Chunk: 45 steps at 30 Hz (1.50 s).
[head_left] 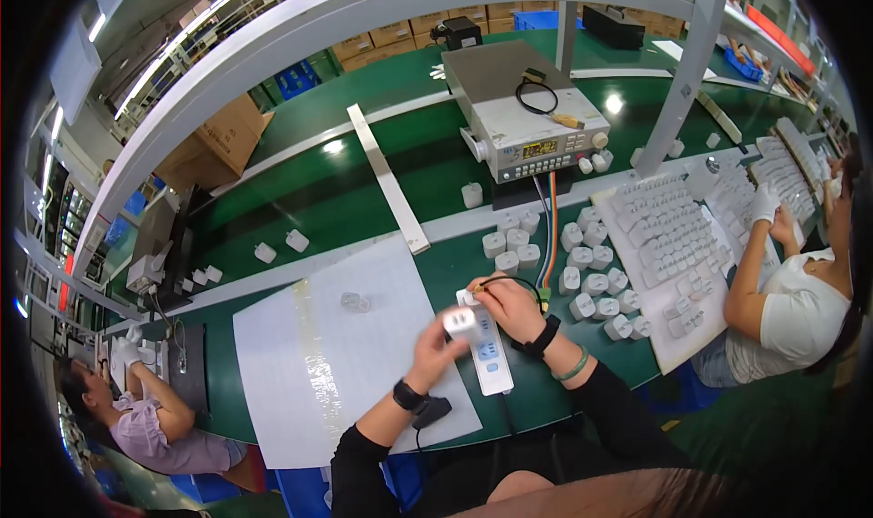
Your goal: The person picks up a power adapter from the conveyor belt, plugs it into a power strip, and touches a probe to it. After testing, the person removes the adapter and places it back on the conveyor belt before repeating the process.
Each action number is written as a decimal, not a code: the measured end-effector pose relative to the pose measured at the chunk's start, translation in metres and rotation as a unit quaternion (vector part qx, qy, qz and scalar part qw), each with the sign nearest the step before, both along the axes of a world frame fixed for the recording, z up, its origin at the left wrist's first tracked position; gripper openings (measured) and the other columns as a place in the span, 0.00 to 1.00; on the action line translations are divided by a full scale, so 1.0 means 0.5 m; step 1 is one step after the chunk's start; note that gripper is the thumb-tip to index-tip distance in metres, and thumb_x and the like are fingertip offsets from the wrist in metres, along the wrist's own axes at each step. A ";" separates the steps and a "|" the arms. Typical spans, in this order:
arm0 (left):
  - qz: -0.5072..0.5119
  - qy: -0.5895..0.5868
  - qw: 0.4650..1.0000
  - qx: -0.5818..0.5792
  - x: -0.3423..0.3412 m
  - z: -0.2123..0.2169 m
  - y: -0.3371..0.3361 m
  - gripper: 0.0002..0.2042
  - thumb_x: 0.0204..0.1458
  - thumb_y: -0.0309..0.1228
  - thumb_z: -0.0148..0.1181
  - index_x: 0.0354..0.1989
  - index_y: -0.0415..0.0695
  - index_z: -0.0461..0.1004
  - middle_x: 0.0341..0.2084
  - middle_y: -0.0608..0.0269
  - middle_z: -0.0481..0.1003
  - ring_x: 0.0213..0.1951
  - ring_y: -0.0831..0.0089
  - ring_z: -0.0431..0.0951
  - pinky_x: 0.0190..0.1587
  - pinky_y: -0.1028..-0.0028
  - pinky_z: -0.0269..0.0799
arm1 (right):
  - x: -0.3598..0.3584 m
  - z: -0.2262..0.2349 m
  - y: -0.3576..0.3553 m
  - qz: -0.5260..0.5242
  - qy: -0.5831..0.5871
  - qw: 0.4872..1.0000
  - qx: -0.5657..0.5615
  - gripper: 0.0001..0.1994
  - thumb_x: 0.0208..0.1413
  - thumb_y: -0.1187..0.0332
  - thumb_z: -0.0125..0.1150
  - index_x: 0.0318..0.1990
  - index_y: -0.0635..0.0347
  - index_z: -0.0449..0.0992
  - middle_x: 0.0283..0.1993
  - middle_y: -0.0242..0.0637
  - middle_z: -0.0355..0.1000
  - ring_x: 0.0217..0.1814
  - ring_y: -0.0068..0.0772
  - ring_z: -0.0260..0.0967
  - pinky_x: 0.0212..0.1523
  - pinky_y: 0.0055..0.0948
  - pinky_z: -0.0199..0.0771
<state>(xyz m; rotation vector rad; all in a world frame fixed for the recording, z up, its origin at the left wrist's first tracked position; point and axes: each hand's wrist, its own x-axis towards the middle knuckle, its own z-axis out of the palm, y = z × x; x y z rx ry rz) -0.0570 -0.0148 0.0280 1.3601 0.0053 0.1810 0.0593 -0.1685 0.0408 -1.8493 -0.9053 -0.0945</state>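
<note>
My left hand (431, 352) is closed round a white cube-shaped charger (460, 323), slightly blurred, held above the upper left part of a white power strip (494, 372). Fingers of my right hand (512, 307) pinch the plug end of a thin black cable (515, 280) at the strip's far end. Against that plug sits another white charger (466, 297), partly hidden by my fingers. The cable loops back over my right hand toward a green connector (545, 294) with coloured wires. Beyond my right hand, several white chargers (596, 284) stand in loose rows.
A grey bench meter (527, 109) stands behind the wires. White paper (382, 372) with a small clear piece (355, 302) lies left. Trays of chargers (668, 227) and a co-worker (791, 300) are right; another person (155, 418) sits left. A metal frame (691, 72) arches above.
</note>
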 end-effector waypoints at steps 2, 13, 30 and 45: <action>0.098 -0.147 0.950 0.258 0.100 0.046 0.076 0.25 0.46 0.28 0.60 0.57 0.48 0.67 0.41 0.57 0.69 0.50 0.64 0.68 0.53 0.65 0.64 | 0.000 0.003 0.007 0.001 0.004 1.000 0.005 0.09 0.57 0.67 0.52 0.38 0.61 0.75 0.40 0.35 0.73 0.41 0.40 0.70 0.41 0.32 0.70; -0.015 0.135 0.702 0.699 0.495 0.040 0.214 0.24 0.40 0.34 0.63 0.50 0.50 0.71 0.43 0.58 0.76 0.46 0.57 0.75 0.46 0.62 0.72 | -0.007 0.019 0.011 0.037 0.045 0.998 0.012 0.08 0.57 0.66 0.54 0.39 0.58 0.76 0.36 0.36 0.71 0.35 0.41 0.70 0.36 0.32 0.70; 0.125 0.417 0.339 0.834 0.325 0.006 0.657 0.13 0.52 0.36 0.51 0.42 0.50 0.78 0.41 0.66 0.77 0.44 0.65 0.76 0.39 0.58 0.70 | -0.003 0.016 0.027 0.051 0.051 0.997 0.037 0.07 0.54 0.72 0.54 0.38 0.63 0.75 0.34 0.40 0.71 0.34 0.41 0.69 0.36 0.31 0.69; -0.048 0.039 0.956 0.288 -0.024 0.050 -0.012 0.23 0.48 0.28 0.63 0.54 0.44 0.67 0.42 0.61 0.74 0.47 0.70 0.74 0.46 0.72 0.70 | 0.001 0.005 0.004 0.040 0.049 0.996 0.058 0.09 0.56 0.67 0.53 0.38 0.60 0.76 0.37 0.39 0.72 0.38 0.42 0.70 0.39 0.33 0.70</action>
